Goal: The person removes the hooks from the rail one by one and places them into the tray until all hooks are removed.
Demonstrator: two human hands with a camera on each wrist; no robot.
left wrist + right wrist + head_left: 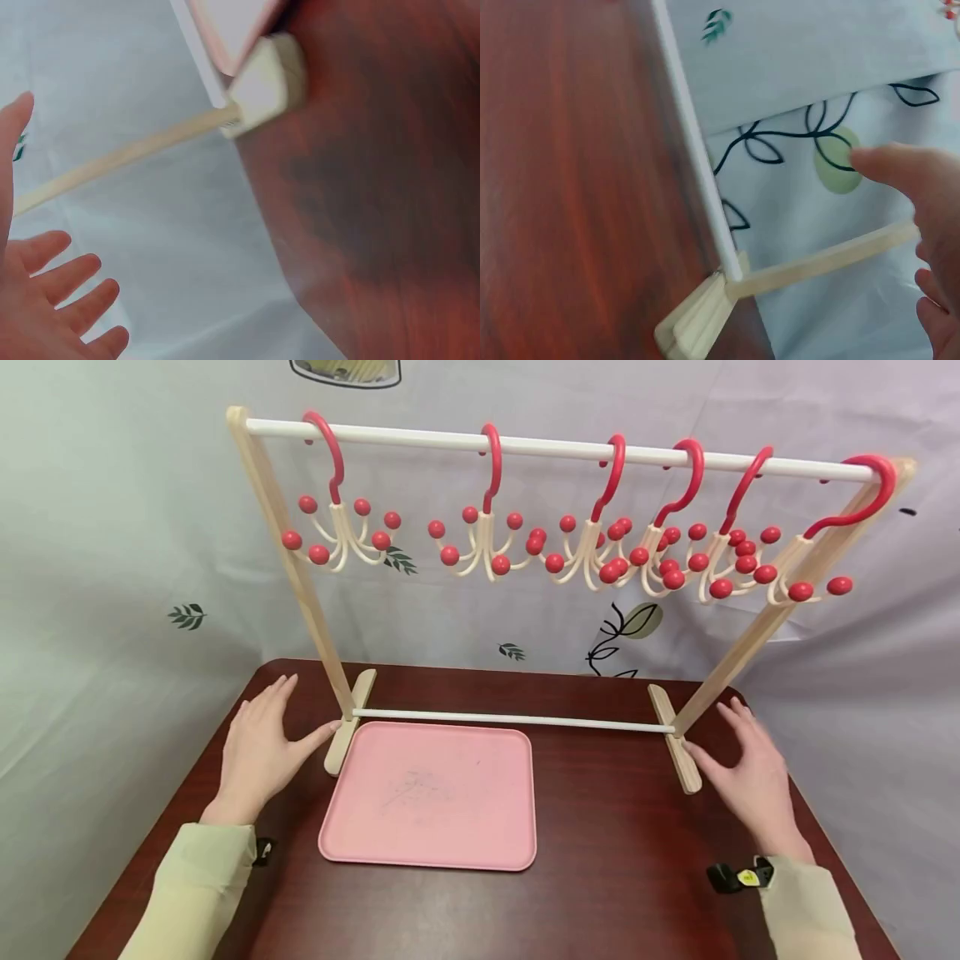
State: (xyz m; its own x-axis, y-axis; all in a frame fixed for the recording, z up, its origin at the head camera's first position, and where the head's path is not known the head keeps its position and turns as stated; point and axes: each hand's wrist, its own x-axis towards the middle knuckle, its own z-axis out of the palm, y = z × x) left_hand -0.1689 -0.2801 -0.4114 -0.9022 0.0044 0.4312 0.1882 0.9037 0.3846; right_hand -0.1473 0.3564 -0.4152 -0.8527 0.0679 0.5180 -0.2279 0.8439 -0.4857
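Observation:
A small wooden garment rack [296, 568] with a white top rail [555, 447] and a white lower bar [517, 719] stands across the back of the table. From the top rail hang several octopus-style hangers [486, 527] with red hooks and red ball tips. My left hand [258, 747] is beside the rack's left foot [343, 747], fingers spread, its thumb tip overlapping the foot in the head view. On the other side my right hand [753, 781], also spread, has its thumb by the right foot [684, 764]. In both wrist views the palms hold nothing.
A pink tray [427, 852] with faint dark marks lies on the dark red table [600, 885], close in front of the lower bar. Behind the rack hangs a pale cloth [435, 635] printed with leaves. The hangers on the right crowd together and overlap.

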